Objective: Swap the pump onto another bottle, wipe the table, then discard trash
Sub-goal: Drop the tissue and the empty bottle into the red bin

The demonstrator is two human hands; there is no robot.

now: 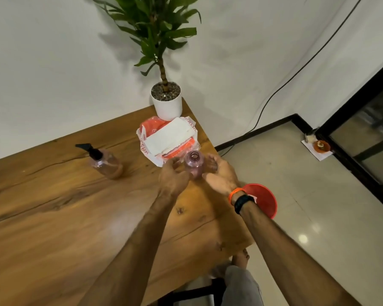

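Both forearms of the person reach forward from the bottom of the view, over the wooden tabletop [53, 217].

On the left part of the tabletop stands a pink see-through bottle [106, 165] with a black pump [91, 150] screwed on its top; the spout of the pump points to the left. This bottle stands alone, well apart from both hands.

More to the right, the left hand [173, 177] touches the left side of a second pink bottle [194, 164], which has no cap, so its round mouth is open toward the ceiling. The fingers of this grip curve around the bottle wall. The right hand [219, 175] holds the same bottle from the other side, its fingers curved on the wall as well, so the open bottle sits between the two hands, near the right edge of the tabletop. I cannot tell if its base touches the wood. On the right wrist there are an orange band [236, 194] and a black band [243, 203].

Just behind the hands lies an opened orange and white packet [170, 138] with white wipes on top. Behind the packet, at the far corner, stands a green plant in a white pot [167, 104].

Right of the tabletop, lower down near the floor, a red round bin [263, 199] shows behind the right wrist.
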